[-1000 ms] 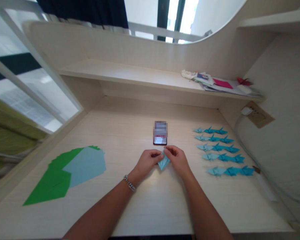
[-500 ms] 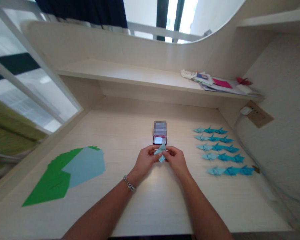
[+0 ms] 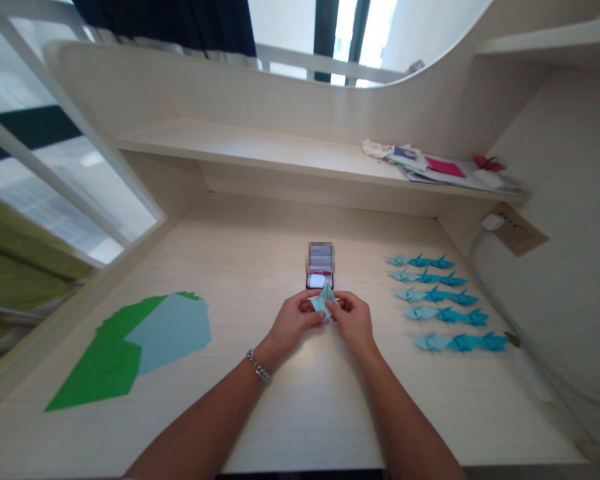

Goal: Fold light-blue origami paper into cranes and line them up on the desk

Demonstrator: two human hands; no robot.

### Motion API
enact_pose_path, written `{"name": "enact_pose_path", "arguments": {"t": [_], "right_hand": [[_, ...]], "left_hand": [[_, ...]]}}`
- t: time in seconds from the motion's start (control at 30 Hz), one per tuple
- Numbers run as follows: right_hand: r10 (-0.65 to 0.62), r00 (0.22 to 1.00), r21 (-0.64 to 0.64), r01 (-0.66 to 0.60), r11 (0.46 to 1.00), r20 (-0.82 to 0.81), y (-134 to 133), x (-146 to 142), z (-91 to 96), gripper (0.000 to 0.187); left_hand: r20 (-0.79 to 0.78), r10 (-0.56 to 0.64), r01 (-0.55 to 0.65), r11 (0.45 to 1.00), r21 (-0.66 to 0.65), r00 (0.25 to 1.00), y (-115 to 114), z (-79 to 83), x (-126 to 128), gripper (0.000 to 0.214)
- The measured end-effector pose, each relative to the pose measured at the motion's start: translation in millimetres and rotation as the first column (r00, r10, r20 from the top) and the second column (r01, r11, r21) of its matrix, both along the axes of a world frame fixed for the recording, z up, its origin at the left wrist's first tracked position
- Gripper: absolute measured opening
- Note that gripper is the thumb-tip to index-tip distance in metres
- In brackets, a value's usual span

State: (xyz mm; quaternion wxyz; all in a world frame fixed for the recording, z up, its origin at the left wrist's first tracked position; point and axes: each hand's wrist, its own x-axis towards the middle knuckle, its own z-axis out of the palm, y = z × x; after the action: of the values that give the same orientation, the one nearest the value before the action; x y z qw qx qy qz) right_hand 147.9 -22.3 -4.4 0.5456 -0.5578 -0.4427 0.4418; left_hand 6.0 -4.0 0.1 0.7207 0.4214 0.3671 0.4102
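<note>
A small piece of folded light-blue origami paper is pinched between both hands at the middle of the desk. My left hand grips its left side, thumb along the lower edge. From the right, my right hand holds it with the thumb pressed on the front. One pointed flap sticks up above the fingers; the fingertips behind the paper are partly hidden. Just beyond the hands lies a phone with a lit screen, its upper part blurred out.
Rows of folded blue paper cranes stand on the desk's right side. To the left lie fanned sheets of green paper and light-blue paper. A shelf at the back holds papers. A cable runs along the right wall.
The folded paper has turned slightly in my hands, showing a broader face and a raised tip. My left thumb has shifted lower on it. Everything else stays in place.
</note>
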Motion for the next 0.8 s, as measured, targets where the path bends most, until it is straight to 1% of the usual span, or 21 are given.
{"name": "enact_pose_path", "arguments": {"t": [0.1,0.27,0.37,0.43,0.53,0.6,0.7,0.8], "right_hand": [[-0.008,1.0,-0.004,0.008,1.0,-0.003,1,2,-0.8,0.03],[0.049,0.998,-0.01,-0.049,0.999,-0.031,3,6,-1.3,0.028],[0.074,0.996,-0.043,-0.076,0.996,-0.047,2,9,-0.6,0.024],[0.113,0.991,-0.069,-0.118,0.991,-0.076,2,11,0.3,0.024],[0.17,0.974,-0.101,-0.186,0.977,-0.151,0,15,1.3,0.025],[0.17,0.962,-0.122,-0.199,0.972,-0.212,-1,17,2.1,0.026],[0.156,0.946,-0.136,-0.2,0.97,-0.283,-1,18,4.3,0.027],[0.158,0.923,-0.128,-0.215,0.968,-0.351,-2,17,7.3,0.023]], "left_hand": [[0.003,-0.018,0.018,1.0,0.004,1.0,0,0.1,0,0.058],[-0.033,-0.031,0.032,0.999,0.043,0.999,-1,1.4,0,0.058],[-0.075,-0.002,0.006,0.999,0.042,0.997,-1,2.8,1,0.045],[-0.083,0.034,-0.03,0.998,0.05,0.996,0,3.5,1,0.035],[-0.094,0.084,-0.08,0.996,0.046,0.992,1,3.8,0,0.026],[-0.092,0.109,-0.106,0.994,0.029,0.99,1,3.9,0,0.021],[-0.047,0.115,-0.114,0.993,0.027,0.992,0,3.4,0,0.016],[-0.04,0.12,-0.118,0.992,0.04,0.992,0,3.1,0,0.014]]}}
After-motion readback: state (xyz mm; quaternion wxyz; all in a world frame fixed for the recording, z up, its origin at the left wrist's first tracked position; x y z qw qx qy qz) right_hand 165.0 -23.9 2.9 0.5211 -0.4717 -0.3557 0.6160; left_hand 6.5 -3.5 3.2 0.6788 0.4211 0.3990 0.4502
